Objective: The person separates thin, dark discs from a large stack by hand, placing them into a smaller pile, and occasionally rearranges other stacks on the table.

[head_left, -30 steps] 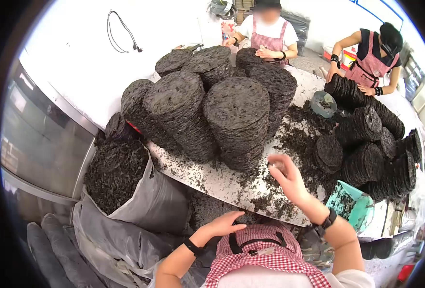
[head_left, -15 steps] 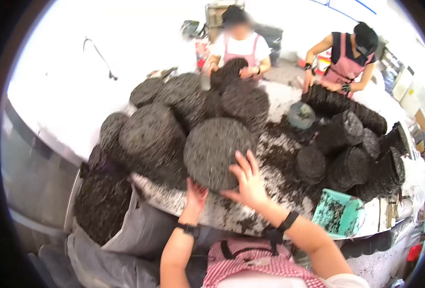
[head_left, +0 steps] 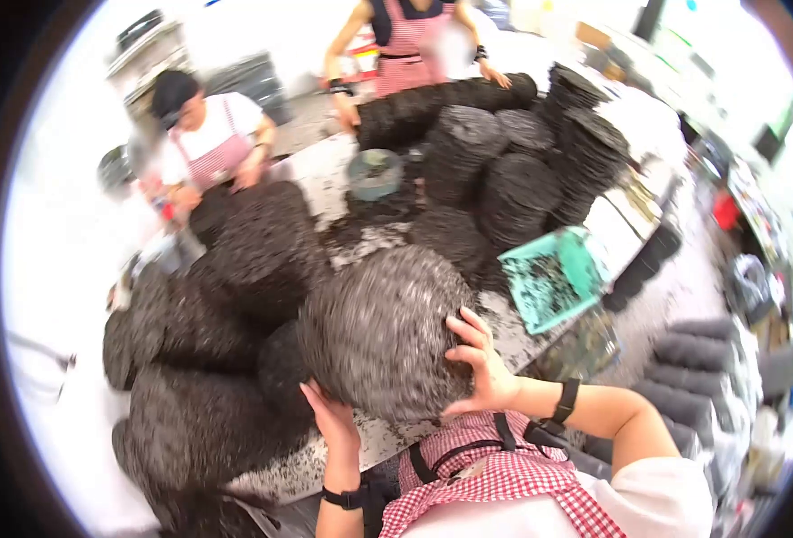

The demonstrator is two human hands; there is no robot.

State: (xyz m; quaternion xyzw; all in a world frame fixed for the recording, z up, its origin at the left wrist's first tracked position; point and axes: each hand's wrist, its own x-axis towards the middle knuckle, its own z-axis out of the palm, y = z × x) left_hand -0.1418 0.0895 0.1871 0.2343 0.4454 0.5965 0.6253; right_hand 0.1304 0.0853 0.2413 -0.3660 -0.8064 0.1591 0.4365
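Note:
A large round cake of dark dried seaweed (head_left: pixel 385 332) is tilted up in front of me, its face blurred by motion. My left hand (head_left: pixel 333 420) presses against its lower left edge, thumb side up. On the right, my right hand (head_left: pixel 488 369) grips the rim with fingers spread over its face. Left of the cake stand thick stacks of similar round seaweed cakes (head_left: pixel 190 426). Beyond it, narrower upright stacks (head_left: pixel 519 193) crowd together on the table.
A teal basket (head_left: pixel 586 260) with dark scraps sits at the table's right edge. A translucent tub (head_left: pixel 375 179) stands mid-table among loose flakes. One co-worker (head_left: pixel 212 157) handles a dark piece at back left; another (head_left: pixel 403 54) has both hands on a long dark roll (head_left: pixel 446 108).
My view has swung to the right. Both hands have carried the round seaweed cake rightward, off the area beside the big stacks and closer to me.

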